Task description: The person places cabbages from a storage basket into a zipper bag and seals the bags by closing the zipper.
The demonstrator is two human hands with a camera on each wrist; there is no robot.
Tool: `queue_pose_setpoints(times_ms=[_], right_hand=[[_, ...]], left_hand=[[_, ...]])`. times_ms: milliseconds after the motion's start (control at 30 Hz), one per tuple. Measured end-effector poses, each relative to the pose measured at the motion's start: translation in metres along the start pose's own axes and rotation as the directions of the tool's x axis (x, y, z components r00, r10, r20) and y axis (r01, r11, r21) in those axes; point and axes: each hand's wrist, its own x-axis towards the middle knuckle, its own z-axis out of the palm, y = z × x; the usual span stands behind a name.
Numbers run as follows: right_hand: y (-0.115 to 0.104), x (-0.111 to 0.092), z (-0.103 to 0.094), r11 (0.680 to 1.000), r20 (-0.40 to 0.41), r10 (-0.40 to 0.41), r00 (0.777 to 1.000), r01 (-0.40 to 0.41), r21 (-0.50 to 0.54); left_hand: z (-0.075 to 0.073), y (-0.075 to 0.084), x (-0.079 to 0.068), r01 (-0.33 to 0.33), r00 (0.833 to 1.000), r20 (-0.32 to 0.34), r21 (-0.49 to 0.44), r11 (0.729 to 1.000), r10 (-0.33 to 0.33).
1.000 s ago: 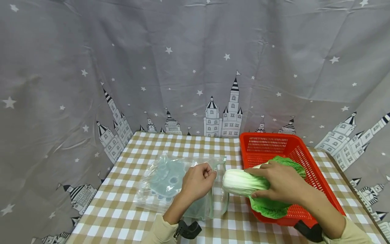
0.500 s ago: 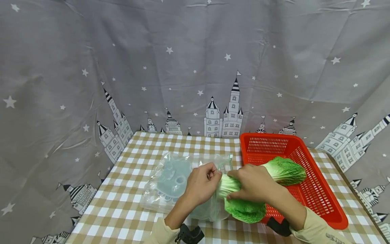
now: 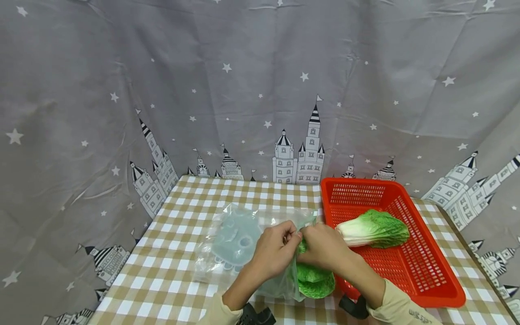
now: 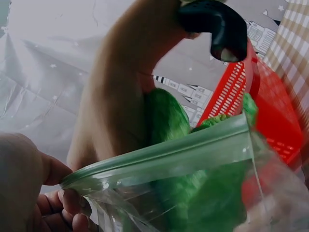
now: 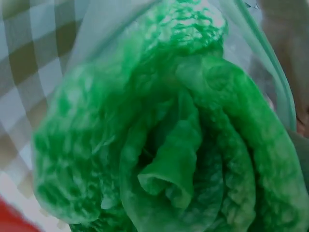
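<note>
My left hand (image 3: 274, 248) pinches the green zip rim of a clear zip-top bag (image 3: 237, 239), as the left wrist view shows at the bag's mouth (image 4: 159, 157). My right hand (image 3: 322, 247) holds a napa cabbage (image 3: 317, 282) whose white base is hidden inside the bag's opening. Green leaves (image 4: 166, 118) stick out of the mouth beside the right hand, and the leafy end (image 5: 164, 145) fills the right wrist view. The right fingertips are hidden by the bag and leaves.
A red plastic basket (image 3: 440, 259) stands on the right, with a second napa cabbage (image 3: 373, 229) lying in it. A brown-and-white checked cloth (image 3: 158, 271) covers the table. Behind hangs a grey curtain (image 3: 243, 54) printed with castles and stars.
The right hand has carried the cabbage leftward from over the basket, base first into the bag's mouth. The bag has shifted slightly right, its rim still pinched by the left hand.
</note>
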Motion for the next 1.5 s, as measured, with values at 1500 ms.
queue_pose_setpoints(times_ms=[1500], right_hand=[[0.026,0.005,0.016,0.941,-0.098,0.27,0.958,-0.241,0.237]], left_hand=[[-0.029,0.007,-0.001,-0.005,0.995,-0.1,-0.148,0.989,-0.01]])
